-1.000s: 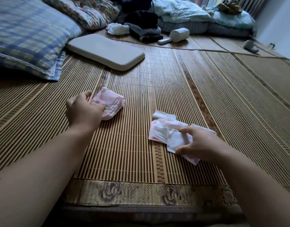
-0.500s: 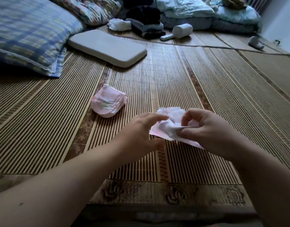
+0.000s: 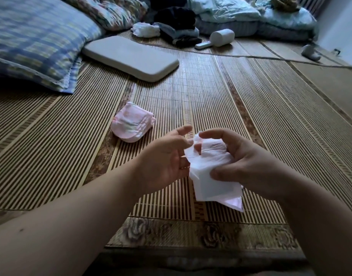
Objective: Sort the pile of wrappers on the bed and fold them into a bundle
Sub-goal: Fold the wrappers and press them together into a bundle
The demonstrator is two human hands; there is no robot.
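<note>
Both hands are up off the bed (image 3: 220, 92) with the white wrappers (image 3: 209, 172) between them. Our right hand (image 3: 242, 162) has its fingers (image 3: 220, 174) pinched on the crumpled sheets, a pink-edged corner hanging below; our left hand (image 3: 167, 158) is spread wide, fingertips just touching the near edge. We judge this the gathering step. Next, we should flatten and fold them, then add the pink bundle (image 3: 132, 124) lying on the mat beyond the left hand.

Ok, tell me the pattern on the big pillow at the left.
Blue plaid pillow, seen in the head view.
</note>
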